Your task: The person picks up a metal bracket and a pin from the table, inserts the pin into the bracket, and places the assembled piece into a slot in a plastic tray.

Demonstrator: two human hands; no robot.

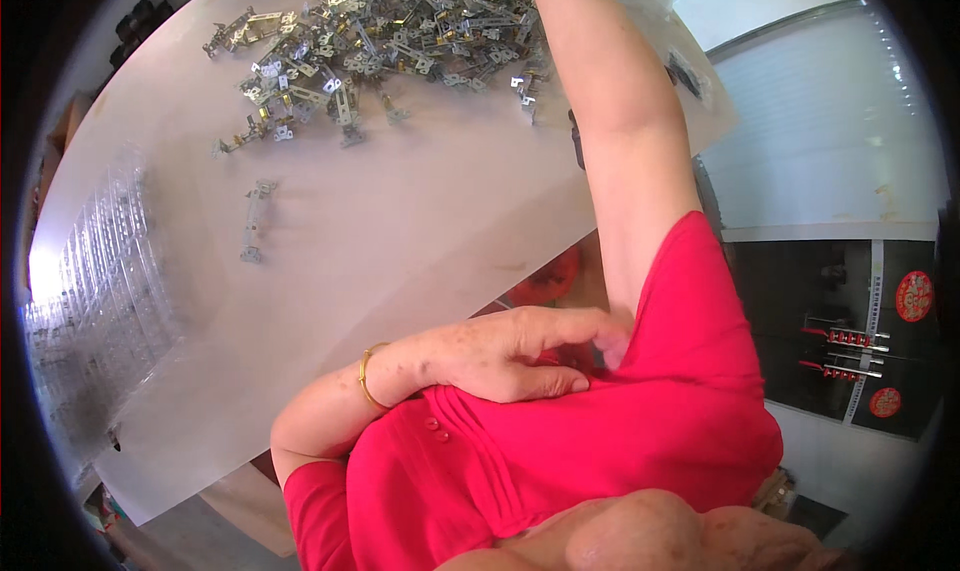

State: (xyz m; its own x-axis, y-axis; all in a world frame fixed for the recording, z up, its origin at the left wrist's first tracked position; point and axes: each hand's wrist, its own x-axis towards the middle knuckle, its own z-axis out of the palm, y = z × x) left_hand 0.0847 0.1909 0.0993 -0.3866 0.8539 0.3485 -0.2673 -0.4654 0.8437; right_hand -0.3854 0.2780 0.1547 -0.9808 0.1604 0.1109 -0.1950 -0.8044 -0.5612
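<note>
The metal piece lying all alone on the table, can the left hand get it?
Probably yes. The left hand is folded across the red shirt, but nothing seems to stand between it and the lone metal piece on the table.

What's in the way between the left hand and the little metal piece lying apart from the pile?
Nothing that I can see: only pale tabletop shows between the left hand and that metal piece.

A red short-sleeved top (pixel 590 431) (pleated, with two small buttons (pixel 432 424)) is worn with a thin gold-coloured bangle (pixel 363 377).
</note>
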